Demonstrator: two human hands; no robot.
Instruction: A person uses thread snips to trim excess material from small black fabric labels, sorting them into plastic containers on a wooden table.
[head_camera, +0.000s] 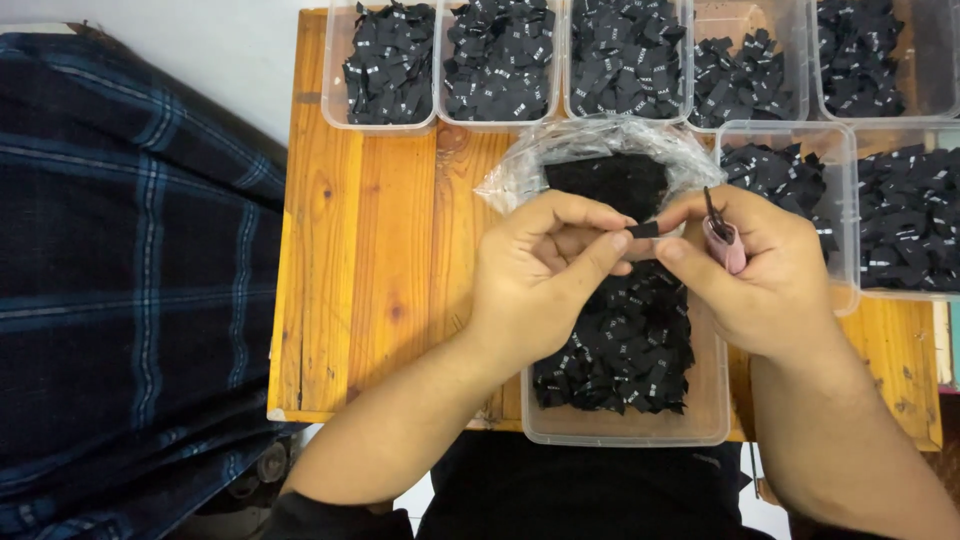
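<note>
At the centre of the frame, a small black label (643, 230) is pinched between the thumb and forefinger of the left hand (540, 275), and its right end is touched by the fingertips of the right hand (760, 270). The left grip is thus pressed together on the label, held above the tabletop (370, 260) and over a clear plastic tub (706, 400) at lower centre, which is partly filled with a heap of similar black labels (620, 350) bearing small white marks. The right grip is curled around small pink-handled snips (722, 240), whose dark blades point upward between the fingers; whether the label is truly clamped by this hand cannot be told. Just behind the hands, a crumpled clear plastic bag (520, 170) with dark contents is seen. Along the upper edge of the frame a row of clear tubs (330, 100) is lined up, each loaded with more black labels, and two further tubs (845, 200) are set at the right side of the frame. The wooden tabletop is made of orange-brown planks. Across the left part of the frame a dark blue plaid cloth (130, 270) is spread.
</note>
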